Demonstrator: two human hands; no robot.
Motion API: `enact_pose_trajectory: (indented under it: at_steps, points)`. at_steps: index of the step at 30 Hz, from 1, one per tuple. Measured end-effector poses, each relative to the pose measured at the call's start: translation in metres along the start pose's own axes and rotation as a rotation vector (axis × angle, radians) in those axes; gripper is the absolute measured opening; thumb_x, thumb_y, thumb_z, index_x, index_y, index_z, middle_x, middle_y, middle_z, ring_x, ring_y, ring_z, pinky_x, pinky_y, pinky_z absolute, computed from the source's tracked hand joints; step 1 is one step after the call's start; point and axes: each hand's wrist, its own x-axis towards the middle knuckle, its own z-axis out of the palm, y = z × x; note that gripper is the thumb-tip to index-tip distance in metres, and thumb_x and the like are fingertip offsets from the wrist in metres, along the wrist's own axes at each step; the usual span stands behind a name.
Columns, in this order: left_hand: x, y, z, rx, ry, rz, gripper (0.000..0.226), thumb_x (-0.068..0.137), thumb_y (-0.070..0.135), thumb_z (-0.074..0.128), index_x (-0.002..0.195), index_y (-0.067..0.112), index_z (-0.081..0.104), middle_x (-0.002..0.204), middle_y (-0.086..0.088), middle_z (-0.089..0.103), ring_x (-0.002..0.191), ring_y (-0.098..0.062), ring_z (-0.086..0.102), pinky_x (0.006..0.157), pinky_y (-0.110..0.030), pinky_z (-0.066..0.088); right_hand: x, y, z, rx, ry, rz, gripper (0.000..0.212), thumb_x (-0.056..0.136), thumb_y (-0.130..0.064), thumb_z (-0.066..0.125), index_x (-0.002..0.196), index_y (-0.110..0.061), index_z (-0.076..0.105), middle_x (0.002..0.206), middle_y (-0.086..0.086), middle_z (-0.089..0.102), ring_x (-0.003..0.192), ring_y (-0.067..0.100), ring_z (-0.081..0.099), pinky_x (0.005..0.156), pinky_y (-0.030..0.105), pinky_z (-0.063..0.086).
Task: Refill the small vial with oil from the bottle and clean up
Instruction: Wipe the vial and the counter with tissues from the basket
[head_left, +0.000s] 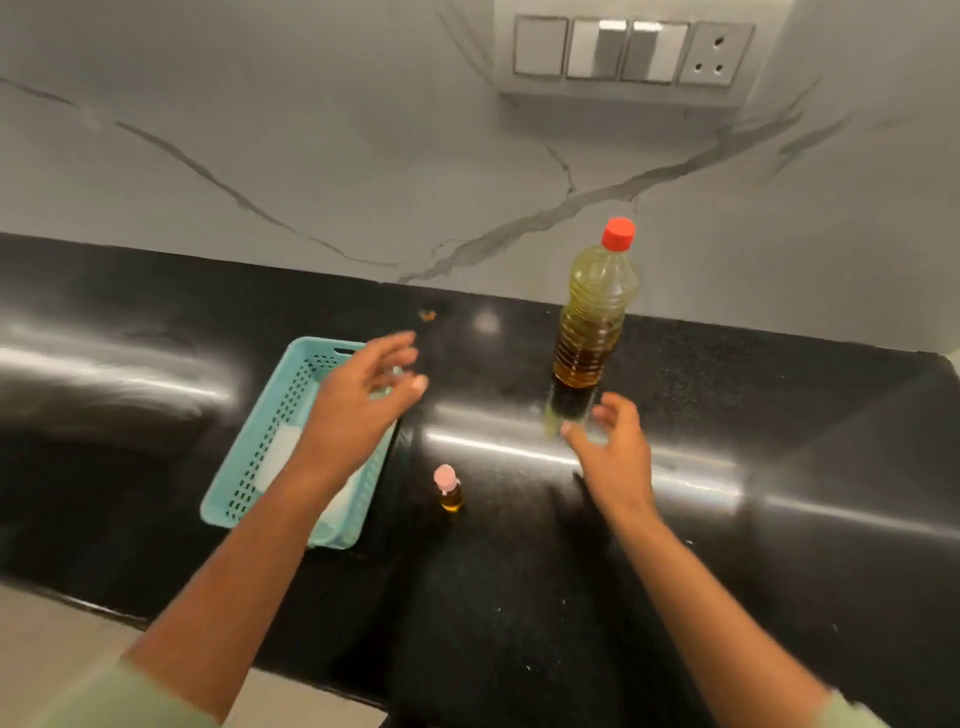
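A tall plastic oil bottle (592, 322) with a red cap (618, 232) stands upright on the black counter (519, 597), right of centre. My right hand (615, 457) hovers just in front of its base, fingers spread and relaxed, holding nothing. A small vial (450, 491) with a pink cap and amber oil inside stands on the counter between my arms. My left hand (358, 400) is raised over the teal basket (249, 467), fingers loose and empty.
The teal perforated basket holds a white cloth or paper (280, 454), partly hidden by my left forearm. A small orange speck (427, 314) lies near the marble backsplash. A switch panel (631, 49) is on the wall above. The counter's front edge runs across the lower left.
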Motion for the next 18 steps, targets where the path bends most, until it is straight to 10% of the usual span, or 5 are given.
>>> enact_pose_trajectory:
  at_steps: [9, 18]
  points:
    - [-0.073, -0.081, -0.089, 0.308, 0.162, -0.416, 0.042, 0.088, 0.020, 0.078, 0.128, 0.022, 0.068, 0.120, 0.002, 0.071, 0.095, -0.010, 0.068, 0.078, -0.029, 0.052, -0.135, -0.024, 0.047, 0.000, -0.242, -0.225, 0.047, 0.090, -0.023, 0.074, 0.127, -0.040, 0.052, 0.124, -0.026, 0.056, 0.120, -0.008, 0.052, 0.095, 0.018, 0.050]
    - [-0.013, -0.127, -0.055, 0.889, -0.187, -0.438, 0.063, 0.076, 0.037, 0.086, 0.133, 0.021, 0.065, 0.130, -0.007, 0.066, 0.119, -0.025, 0.062, 0.100, -0.038, 0.051, -0.143, -0.035, 0.076, -0.183, -0.179, -0.500, 0.040, 0.089, -0.020, 0.071, 0.127, -0.024, 0.058, 0.116, -0.012, 0.057, 0.109, 0.009, 0.058, 0.089, 0.027, 0.052]
